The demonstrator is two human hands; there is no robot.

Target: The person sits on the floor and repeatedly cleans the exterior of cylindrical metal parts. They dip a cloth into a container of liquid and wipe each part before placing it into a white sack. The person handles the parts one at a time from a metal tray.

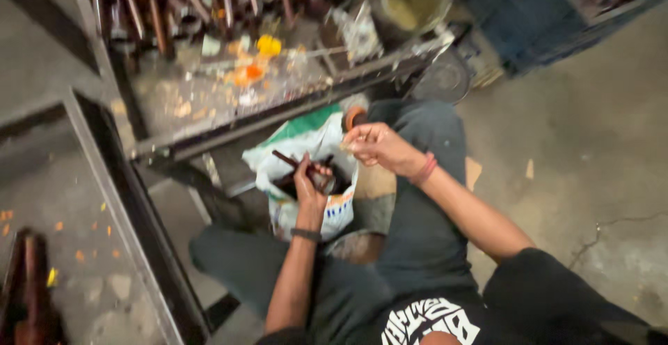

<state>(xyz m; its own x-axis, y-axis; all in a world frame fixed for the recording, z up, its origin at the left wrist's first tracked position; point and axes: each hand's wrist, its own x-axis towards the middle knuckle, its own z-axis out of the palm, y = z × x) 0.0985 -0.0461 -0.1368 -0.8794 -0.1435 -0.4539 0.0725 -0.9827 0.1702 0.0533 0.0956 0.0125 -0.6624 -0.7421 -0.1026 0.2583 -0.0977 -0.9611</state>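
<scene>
The left hand [311,186] reaches down into the open mouth of a white woven plastic sack with green and blue print [306,143], which sits on the floor between the seated person's knees, and its fingers are closed around a thin dark rust-brown metal rod [293,163] whose long axis runs from upper left to lower right across the opening. The right hand [376,146] is raised just beside the sack's right rim, fingertips pressed together on something too small and blurred to identify. The left hand is the nearer to the rod.
</scene>
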